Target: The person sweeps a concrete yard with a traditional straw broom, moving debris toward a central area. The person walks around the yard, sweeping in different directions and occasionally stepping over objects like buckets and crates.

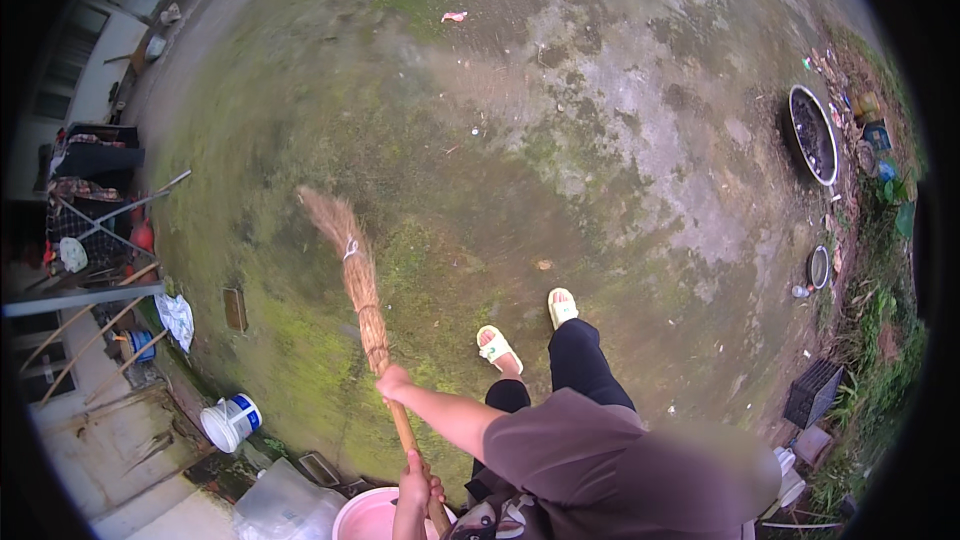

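From the head view, I'm watching someone in a dark short-sleeved shirt hold a straw broom (366, 315) over the mossy ground (640, 340). The right hand (395, 383) is wrapped around the broom just below the bound straw, its arm reaching across from the right. The left hand (416, 480) is closed around the wooden handle farther down, nearer the lower edge. The broom slants up and to the left, out in front and left of the feet, which wear pale yellow slippers (498, 348), the right foot ahead of the left. The bristle tips look blurred, so I can't fairly say whether they touch the ground.

Just beside the left hand sits a pink basin (346, 518), partly hidden, with clear plastic (285, 505) next to it. A white bucket (231, 423) with a blue band leans over to the left. Well off to the right I see a big round pan (826, 182) with dark contents, a smaller bowl (819, 267) and a black crate (813, 392). A pink scrap (454, 17) lies far ahead.
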The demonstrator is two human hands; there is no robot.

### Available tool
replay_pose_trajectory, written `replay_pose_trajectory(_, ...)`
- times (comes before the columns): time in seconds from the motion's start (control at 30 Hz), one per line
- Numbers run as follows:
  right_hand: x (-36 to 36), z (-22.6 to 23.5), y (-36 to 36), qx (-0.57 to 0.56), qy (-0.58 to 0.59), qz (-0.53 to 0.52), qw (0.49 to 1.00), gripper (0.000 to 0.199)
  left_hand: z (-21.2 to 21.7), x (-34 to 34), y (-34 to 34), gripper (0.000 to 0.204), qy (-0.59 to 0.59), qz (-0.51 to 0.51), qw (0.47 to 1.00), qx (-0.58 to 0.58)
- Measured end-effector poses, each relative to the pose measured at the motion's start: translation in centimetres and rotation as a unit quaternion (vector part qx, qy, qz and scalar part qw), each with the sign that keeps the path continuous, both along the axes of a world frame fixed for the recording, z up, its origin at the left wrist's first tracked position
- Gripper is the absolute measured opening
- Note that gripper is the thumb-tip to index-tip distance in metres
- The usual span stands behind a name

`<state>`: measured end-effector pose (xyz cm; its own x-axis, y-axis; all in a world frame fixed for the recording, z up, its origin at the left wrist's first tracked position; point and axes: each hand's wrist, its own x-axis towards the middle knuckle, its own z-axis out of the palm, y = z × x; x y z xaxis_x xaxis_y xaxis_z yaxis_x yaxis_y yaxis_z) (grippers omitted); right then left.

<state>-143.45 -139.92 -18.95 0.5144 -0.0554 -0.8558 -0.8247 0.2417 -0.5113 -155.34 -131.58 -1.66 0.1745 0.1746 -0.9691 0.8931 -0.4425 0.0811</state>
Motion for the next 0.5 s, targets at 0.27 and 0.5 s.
replay_pose_trajectory(0.27, -2.4, -7.6, -12.7, 0.074, 0.111, -0.234, 0.963, 0.018, -4.7, 5.4, -11.7, 0.058, 0.085, -0.222, 0.971, -0.020)
replay_pose_trajectory(0.5, -25.8, -13.3, -35.5, -0.025, 0.254, -0.617, 0.745, 0.016, -11.2, -1.3, -32.6, 0.051, 0.214, -0.563, 0.783, -0.154)
